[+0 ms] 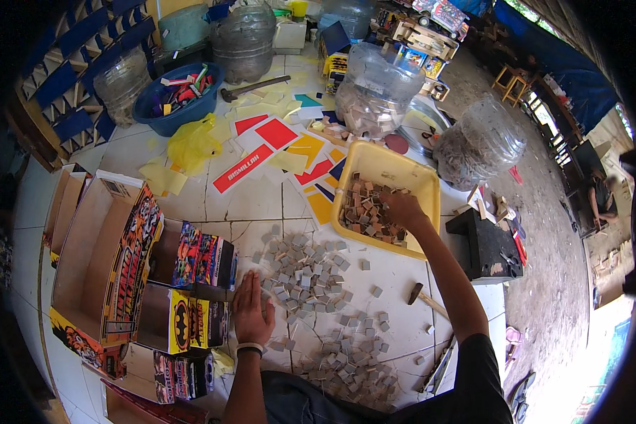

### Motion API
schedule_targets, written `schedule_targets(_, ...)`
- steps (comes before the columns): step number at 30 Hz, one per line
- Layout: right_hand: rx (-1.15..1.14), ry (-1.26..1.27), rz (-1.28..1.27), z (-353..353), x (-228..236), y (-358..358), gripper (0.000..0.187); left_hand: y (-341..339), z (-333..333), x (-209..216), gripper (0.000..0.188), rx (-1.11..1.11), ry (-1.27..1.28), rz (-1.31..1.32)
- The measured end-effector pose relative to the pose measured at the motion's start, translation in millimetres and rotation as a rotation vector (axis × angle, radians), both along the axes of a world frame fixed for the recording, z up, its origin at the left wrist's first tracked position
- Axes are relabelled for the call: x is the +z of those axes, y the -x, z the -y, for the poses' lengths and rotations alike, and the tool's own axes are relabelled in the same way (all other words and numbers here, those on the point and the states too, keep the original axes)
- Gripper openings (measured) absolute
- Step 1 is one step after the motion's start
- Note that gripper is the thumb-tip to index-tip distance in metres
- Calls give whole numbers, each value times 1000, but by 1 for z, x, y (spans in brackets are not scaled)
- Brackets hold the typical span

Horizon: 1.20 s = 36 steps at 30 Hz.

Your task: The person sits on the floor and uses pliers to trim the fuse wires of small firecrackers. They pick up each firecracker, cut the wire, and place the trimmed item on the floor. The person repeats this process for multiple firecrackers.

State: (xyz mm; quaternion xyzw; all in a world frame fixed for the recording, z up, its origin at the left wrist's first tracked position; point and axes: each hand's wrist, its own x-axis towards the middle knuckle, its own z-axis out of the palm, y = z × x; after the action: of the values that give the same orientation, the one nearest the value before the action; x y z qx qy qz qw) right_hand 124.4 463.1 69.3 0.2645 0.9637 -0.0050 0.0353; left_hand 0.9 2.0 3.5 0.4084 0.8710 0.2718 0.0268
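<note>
My left hand (253,311) lies flat on the white tiled surface (254,212), fingers stretched out and nothing in it. Right beside it spreads a heap of small grey square pieces (304,275), with a second loose group (353,360) nearer my body. My right hand (403,210) reaches down into a yellow plastic basin (431,191). Inside the basin are many small brown and grey square pieces (364,205). The fingers of that hand are bent down among these pieces, and whatever they grip is hidden.
Toy truck bodies with printed sides (106,261) stand at left. A hammer (417,293) lies right of the heap, another hammer (254,88) farther back. Beyond are red and yellow sheets (261,148), a blue basin (169,116), clear plastic containers (374,92) and a black block (480,244).
</note>
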Motion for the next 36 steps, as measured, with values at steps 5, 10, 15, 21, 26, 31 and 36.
schedule_targets(5,-45,-96,-25,-8,-6,-10,31,0,1,0,73,-6,-5,-23)
schedule_targets(10,-143,204,-381,-18,20,-15,32,0,0,1,72,11,35,1)
schedule_targets(15,-33,556,-440,8,81,-38,22,0,0,-1,73,0,35,-18)
schedule_targets(21,397,1302,523,102,157,-75,63,-1,-1,-1,72,4,61,15)
schedule_targets(26,328,1090,362,102,161,-64,51,-2,-2,3,70,11,42,58)
schedule_targets(31,160,651,-183,50,87,-25,28,-2,-2,2,70,1,39,7)
schedule_targets(36,304,412,-182,41,2,-8,13,-1,-1,2,70,5,39,9)
